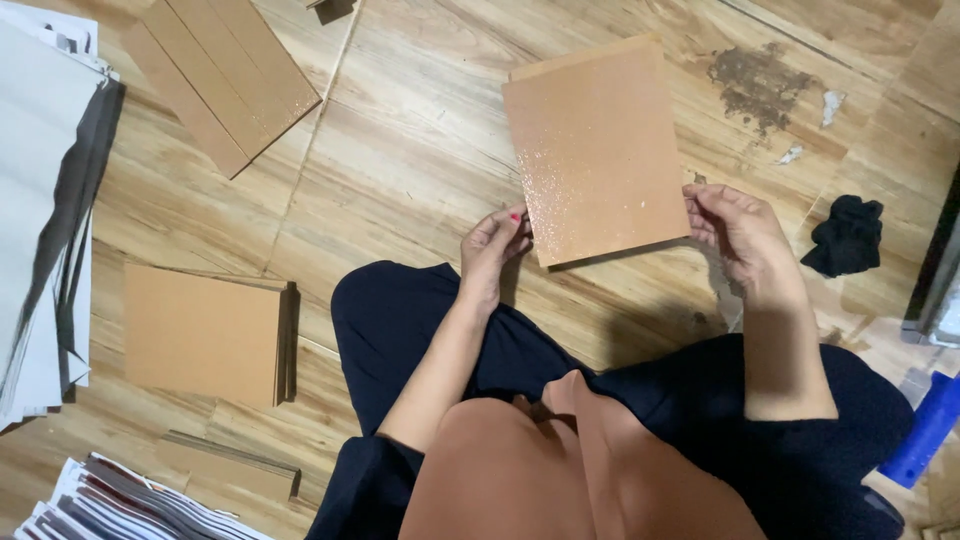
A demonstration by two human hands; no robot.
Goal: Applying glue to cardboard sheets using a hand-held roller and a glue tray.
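Two hands (pixel 492 243) (pixel 738 232) (fingers pinching) on brown board (pixel 597 150)

Browns on a wood-grain floor
Tan board (pixel 597 150) flecked with glinting specks; streaked honey-brown floor (pixel 420 150); black cloth (pixel 848 235); blue strip (pixel 926 430).

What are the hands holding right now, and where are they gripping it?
A brown cardboard sheet, held at its lower corners: the left hand pinches the lower left corner, the right hand the lower right.
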